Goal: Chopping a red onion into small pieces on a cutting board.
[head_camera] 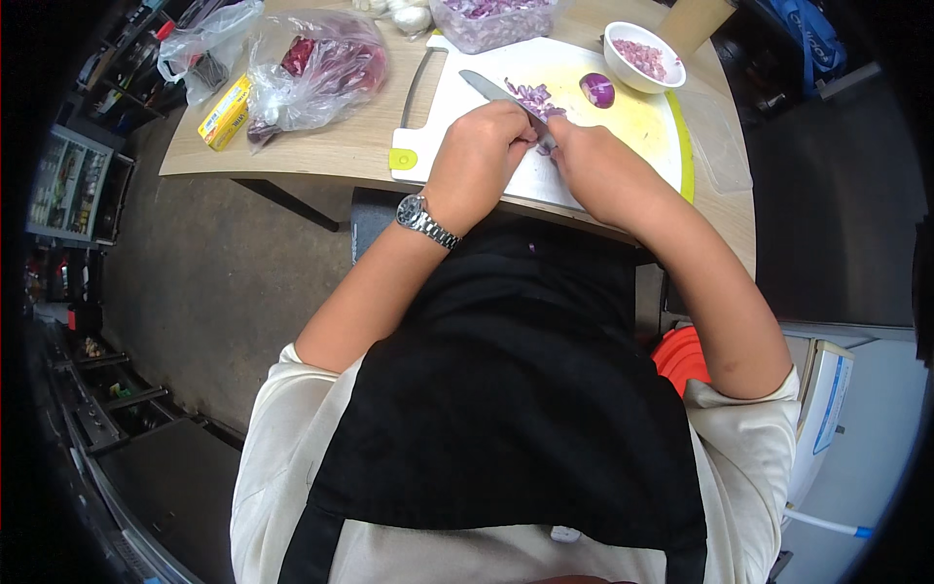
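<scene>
My right hand [595, 164] grips a kitchen knife [485, 86], whose blade slants up and left across a white cutting board [456, 91] with lime-green corners. Bent close against the blade are the fingers of my left hand [481, 150]; whether they pinch an onion piece is hidden. Chopped red onion [533, 95] lies in a small heap just beyond the blade, with a few bits between my hands. To the right of the heap rests a larger piece of red onion [597, 90], purple skin showing.
A clear plastic tub [496, 33] of chopped onion stands at the back. A white bowl [620, 66] of diced pink pieces overlaps the board's far right. Rightward lies a clear lid [719, 146]. Leftward are a plastic bag of red onions [328, 66] and a yellow carton [225, 115].
</scene>
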Demonstrator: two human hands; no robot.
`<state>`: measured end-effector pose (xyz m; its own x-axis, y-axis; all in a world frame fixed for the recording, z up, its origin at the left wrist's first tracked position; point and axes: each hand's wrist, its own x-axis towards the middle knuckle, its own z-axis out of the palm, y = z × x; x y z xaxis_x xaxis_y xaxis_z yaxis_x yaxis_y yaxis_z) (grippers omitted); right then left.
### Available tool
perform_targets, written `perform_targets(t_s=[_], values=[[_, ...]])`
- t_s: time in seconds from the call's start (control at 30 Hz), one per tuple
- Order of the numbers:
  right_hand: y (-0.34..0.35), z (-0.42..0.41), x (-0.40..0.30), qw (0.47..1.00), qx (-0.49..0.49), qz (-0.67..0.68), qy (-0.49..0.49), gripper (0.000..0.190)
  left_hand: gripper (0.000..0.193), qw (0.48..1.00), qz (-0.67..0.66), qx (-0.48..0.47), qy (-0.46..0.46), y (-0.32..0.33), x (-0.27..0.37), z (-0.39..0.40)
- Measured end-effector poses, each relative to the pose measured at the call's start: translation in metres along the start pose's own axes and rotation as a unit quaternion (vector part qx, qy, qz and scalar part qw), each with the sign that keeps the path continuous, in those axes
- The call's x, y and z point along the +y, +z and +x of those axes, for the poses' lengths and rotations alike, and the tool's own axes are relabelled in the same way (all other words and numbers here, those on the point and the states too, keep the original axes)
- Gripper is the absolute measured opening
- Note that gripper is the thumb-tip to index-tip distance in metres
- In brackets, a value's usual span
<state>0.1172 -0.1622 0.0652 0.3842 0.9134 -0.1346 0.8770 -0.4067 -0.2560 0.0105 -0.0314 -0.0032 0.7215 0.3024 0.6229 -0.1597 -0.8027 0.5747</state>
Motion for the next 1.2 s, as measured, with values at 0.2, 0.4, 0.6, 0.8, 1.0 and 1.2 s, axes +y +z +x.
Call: perform_targets(t_s=[0.2, 0.4, 0.6, 0.8, 1.0, 1.2], values=[[-0.024, -0.007, 0.002, 0.999, 0.033, -0.002, -0.014, 0.021, 0.011, 1.0, 0.01, -0.004, -0.002, -0.004, 0.004, -0.003], [-0.024, -0.008, 0.003, 1.0, 0.008, -0.02, 0.006, 0.021, 0.014, 0.997, -0.015, 0.017, -0.069, -0.014, -0.001, 0.001], [-0.004, -0.002, 0.006, 1.0, 0.005, -0.02, 0.021, 0.023, 0.013, 0.998, 0.021, -0.022, -0.057, -0.012, -0.005, 0.006], [-0.007, 0.007, 0.016, 1.0, 0.005, -0.005, -0.01, 0.021, 0.012, 0.998, 0.012, -0.02, -0.061, -0.008, -0.002, 0.003], [-0.023, -0.001, 0.008, 1.0, 0.011, 0.019, 0.003, 0.02, 0.016, 0.996, 0.041, 0.029, -0.077, -0.02, -0.007, 0.013], [-0.023, 0.002, 0.009, 1.0, 0.003, -0.002, 0.026, 0.02, 0.015, 0.993, 0.116, 0.017, -0.009, -0.009, -0.029, 0.022]])
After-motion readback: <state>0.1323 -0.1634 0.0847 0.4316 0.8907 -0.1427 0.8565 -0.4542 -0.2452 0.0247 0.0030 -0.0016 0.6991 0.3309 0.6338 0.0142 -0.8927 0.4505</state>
